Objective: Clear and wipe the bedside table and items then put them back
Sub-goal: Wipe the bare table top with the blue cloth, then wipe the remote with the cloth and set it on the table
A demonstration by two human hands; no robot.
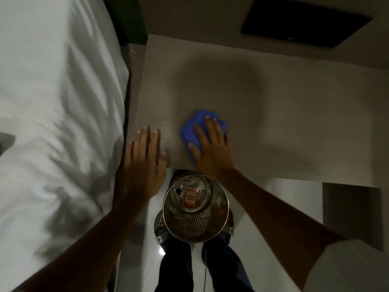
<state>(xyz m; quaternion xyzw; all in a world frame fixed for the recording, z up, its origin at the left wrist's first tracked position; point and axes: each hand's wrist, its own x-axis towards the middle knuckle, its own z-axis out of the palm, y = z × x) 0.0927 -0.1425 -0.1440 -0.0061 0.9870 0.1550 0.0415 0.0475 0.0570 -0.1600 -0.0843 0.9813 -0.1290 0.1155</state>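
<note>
Blue cloth lies bunched on the grey-brown surface of the bedside table, near its front edge. My right hand is pressed flat on top of it, fingers spread, palm down — not curled around the cloth, just bearing on it. My left hand rests flat at the surface's front-left corner, fingers extended and empty, just beside the cloth but not touching it. Both hands are a little apart from each other. The rest of the surface carries nothing but shadow. White bedding lies along the left side. Below the front edge, on the pale floor — a perforated metal bin stands at my feet, with a small red-orange packet inside.
</note>
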